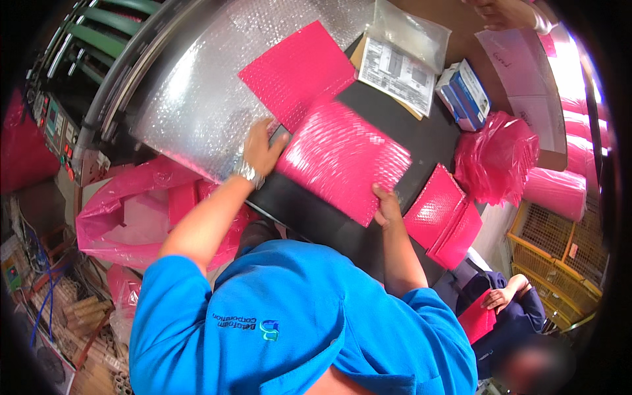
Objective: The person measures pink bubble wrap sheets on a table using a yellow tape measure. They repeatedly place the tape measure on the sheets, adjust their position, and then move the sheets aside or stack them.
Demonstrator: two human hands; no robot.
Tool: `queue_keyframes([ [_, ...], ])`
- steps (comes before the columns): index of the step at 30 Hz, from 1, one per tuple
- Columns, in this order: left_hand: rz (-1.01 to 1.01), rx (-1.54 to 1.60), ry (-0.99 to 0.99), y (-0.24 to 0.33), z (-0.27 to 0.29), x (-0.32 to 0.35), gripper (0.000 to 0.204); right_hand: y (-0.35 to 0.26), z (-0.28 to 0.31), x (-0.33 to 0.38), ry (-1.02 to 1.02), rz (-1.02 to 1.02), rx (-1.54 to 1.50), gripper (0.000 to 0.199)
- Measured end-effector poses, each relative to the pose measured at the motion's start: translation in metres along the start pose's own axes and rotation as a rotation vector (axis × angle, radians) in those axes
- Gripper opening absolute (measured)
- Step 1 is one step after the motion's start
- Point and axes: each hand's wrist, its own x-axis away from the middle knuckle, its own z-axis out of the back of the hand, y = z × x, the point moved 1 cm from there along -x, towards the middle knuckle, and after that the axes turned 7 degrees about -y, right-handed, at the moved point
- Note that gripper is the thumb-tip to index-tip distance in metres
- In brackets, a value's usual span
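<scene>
Item: pink bubble-wrap sheet, rectangular, glossy, lying tilted across a black flat work surface. The left hand, wearing a metal wristwatch, rests at the sheet's upper left corner; its fingertips are hidden against the sheet's edge, so the grip cannot be made out. The right hand pinches the sheet's lower corner, thumb on top, the other fingers tucked under and out of sight.

Adjacent: a second pink bubble-wrap sheet lies above it, their corners overlapping, part of it on a wide clear bubble-wrap web curving off to the left. A stack of smaller pink bubble pouches overhangs the surface's right edge. A printed paper sheet, a clear plastic bag and a blue-and-white carton crowd the far edge.

Obscured: the person's blue shirt covers the near edge. A seated person at lower right is partly cut off.

Open room: bare black surface shows right of the held sheet.
</scene>
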Motion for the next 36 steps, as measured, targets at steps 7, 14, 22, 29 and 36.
queue_keyframes([
  [7,-0.179,-1.0,-0.635,0.03,-0.025,-0.056,0.063,-0.017,0.031,0.009,0.102,0.197,-0.42,0.033],
  [14,0.187,-0.318,-0.748,0.039,-0.099,0.063,0.056,0.063,0.022,-0.003,0.215,-0.092,-0.363,0.027],
  [22,-0.07,-0.369,0.054,0.026,-0.01,0.017,0.052,0.089,0.008,0.024,0.252,-0.249,-0.318,0.024],
  [29,0.521,0.223,-0.57,0.0,-0.025,0.038,0.073,0.128,0.001,0.036,0.285,-0.132,-0.054,0.026],
  [36,0.101,0.616,-0.63,0.013,0.013,0.076,0.055,0.067,-0.007,0.062,-0.002,0.153,0.077,0.044],
])
